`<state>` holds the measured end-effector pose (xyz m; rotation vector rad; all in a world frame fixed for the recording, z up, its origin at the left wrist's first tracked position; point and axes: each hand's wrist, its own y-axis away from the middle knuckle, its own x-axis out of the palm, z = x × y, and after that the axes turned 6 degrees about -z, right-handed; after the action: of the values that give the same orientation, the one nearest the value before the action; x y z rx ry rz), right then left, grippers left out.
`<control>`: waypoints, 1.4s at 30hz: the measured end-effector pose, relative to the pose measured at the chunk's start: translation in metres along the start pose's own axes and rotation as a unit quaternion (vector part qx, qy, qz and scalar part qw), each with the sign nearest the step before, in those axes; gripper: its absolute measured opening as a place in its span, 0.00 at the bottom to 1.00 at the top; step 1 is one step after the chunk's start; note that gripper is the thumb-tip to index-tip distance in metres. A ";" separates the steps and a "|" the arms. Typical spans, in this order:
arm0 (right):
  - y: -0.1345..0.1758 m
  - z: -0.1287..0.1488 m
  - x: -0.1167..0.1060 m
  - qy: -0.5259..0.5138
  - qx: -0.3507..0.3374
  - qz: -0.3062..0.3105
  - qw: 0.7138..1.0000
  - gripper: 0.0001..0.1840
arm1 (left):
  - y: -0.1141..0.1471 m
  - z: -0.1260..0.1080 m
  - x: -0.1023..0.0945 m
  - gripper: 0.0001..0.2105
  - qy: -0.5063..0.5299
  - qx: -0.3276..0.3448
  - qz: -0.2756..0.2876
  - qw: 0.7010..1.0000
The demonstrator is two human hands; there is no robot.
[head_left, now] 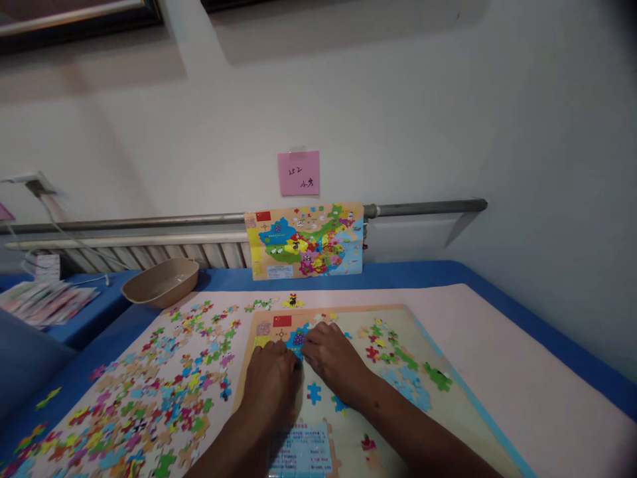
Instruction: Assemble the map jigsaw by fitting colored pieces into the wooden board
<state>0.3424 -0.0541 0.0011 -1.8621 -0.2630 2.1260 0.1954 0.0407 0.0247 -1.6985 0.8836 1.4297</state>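
Note:
My left hand point(271, 372) is closed, with its fingertips pressed to the blue section of a jigsaw puzzle point(298, 337). From the right, my right hand point(331, 355) meets it, fingers bent and closed on the same spot. A bit of blue jigsaw piece shows between the fingertips; the rest is covered by my fingers. Beneath both hands lies the puzzle board point(448, 438), with an orange and light-blue border. A loose blue piece point(314, 394) rests just below my hands, and another point(340, 403) is partly hidden by my right wrist. A joined light-blue text section point(301, 451) sits nearer me.
Many loose jigsaw pieces point(164, 398) spread over the pink sheet at left. Green pieces point(438, 376) lie on the board's right side. A finished map picture point(304, 240) leans at the back, below a pink note point(298, 174). A beige bowl point(162, 282) stands back left.

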 end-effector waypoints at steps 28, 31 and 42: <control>0.006 0.001 -0.003 0.008 -0.023 0.024 0.999 0.05 | 0.019 0.011 0.014 0.08 0.020 0.041 0.007 0.999; 0.005 0.002 -0.007 -0.002 -0.017 0.035 0.999 0.06 | 0.027 0.006 0.012 0.07 0.046 0.060 0.018 0.997; 0.005 0.008 -0.018 -0.022 -0.003 0.056 0.998 0.04 | 0.032 -0.008 0.010 0.13 0.100 0.061 0.060 0.991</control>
<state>0.3357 -0.0643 0.0175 -1.8763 -0.1799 2.2443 0.1728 0.0175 0.0122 -1.7417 1.1762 1.2686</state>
